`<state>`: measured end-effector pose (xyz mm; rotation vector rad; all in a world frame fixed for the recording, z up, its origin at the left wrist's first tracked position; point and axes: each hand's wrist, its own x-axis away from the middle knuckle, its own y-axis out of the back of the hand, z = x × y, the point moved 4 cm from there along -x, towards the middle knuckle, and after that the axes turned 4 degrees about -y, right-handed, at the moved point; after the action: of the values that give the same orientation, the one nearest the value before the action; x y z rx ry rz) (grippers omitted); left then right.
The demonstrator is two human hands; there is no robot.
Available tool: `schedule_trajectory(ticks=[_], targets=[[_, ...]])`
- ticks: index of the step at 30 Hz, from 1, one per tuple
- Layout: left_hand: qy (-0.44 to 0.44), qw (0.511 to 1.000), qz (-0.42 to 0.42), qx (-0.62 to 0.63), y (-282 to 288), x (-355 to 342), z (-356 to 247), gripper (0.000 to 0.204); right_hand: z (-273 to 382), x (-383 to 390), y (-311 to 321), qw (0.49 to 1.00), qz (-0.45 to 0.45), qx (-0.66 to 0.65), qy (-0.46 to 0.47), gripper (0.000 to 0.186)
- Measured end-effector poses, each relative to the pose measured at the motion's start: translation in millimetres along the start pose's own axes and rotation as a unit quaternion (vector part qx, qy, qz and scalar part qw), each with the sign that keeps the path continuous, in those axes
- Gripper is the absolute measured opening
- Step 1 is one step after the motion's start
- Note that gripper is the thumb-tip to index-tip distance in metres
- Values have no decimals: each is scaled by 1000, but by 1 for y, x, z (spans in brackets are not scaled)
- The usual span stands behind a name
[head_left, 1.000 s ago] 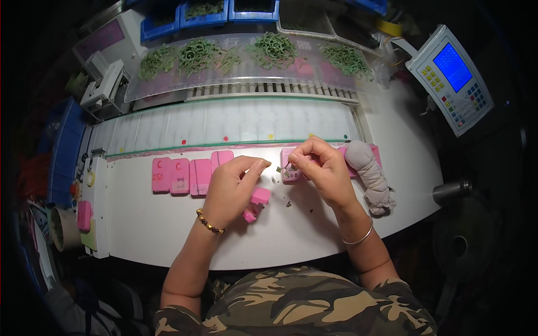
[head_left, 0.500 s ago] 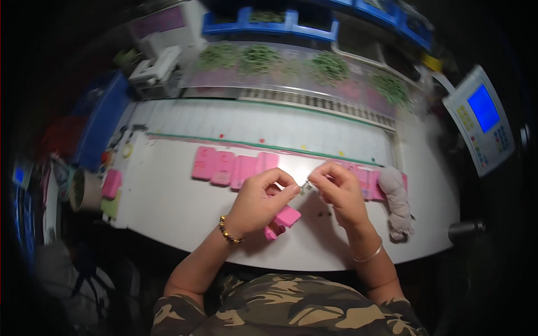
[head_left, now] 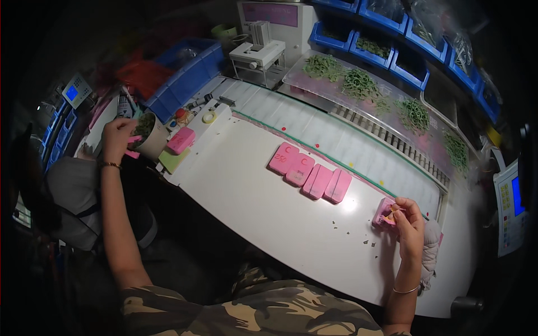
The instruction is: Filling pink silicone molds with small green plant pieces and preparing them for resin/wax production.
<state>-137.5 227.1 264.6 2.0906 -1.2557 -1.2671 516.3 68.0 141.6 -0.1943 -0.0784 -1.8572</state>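
While blue bins (head_left: 358, 42) of green parts line the back shelf and a grey control panel with a blue screen (head_left: 509, 204) stands at the right edge, four pink rectangular blocks (head_left: 310, 172) lie in a row on the white table (head_left: 246, 190). Half a second earlier both hands met at the table's middle; now the left hand (head_left: 116, 137) has swung far left, fingers closed on a small pink piece at a white cup (head_left: 150, 136). Right hand (head_left: 408, 223) pinches a pink block (head_left: 383, 214) resting on the table's right side, green scraps (head_left: 358, 238) beside it
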Motion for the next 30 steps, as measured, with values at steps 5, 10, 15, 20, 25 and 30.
schedule_trajectory(ticks=[5, 10, 15, 20, 25, 30], targets=[[193, 965, -1, 177, 1, -7, 7, 19, -2, 1, -1, 998, -6, 55, 32, 26], [186, 877, 15, 443, -63, 19, -82, 23, -8, 2, 2, 989, -19, 135, 62, 28], [158, 790, 248, 537, -172, 91, -201, 27, -3, 9, 3, 929, -48, 335, 152, 26], [257, 572, 399, 669, -245, 165, -296, 37, 16, 18, -14, 812, -98, 494, 295, 25], [409, 427, 440, 676, -286, 209, -342, 41, 43, 37, -24, 920, -63, 285, 263, 32], [397, 416, 495, 651, -290, 242, -372, 46, 52, 52, -59, 856, 27, 360, 371, 44]])
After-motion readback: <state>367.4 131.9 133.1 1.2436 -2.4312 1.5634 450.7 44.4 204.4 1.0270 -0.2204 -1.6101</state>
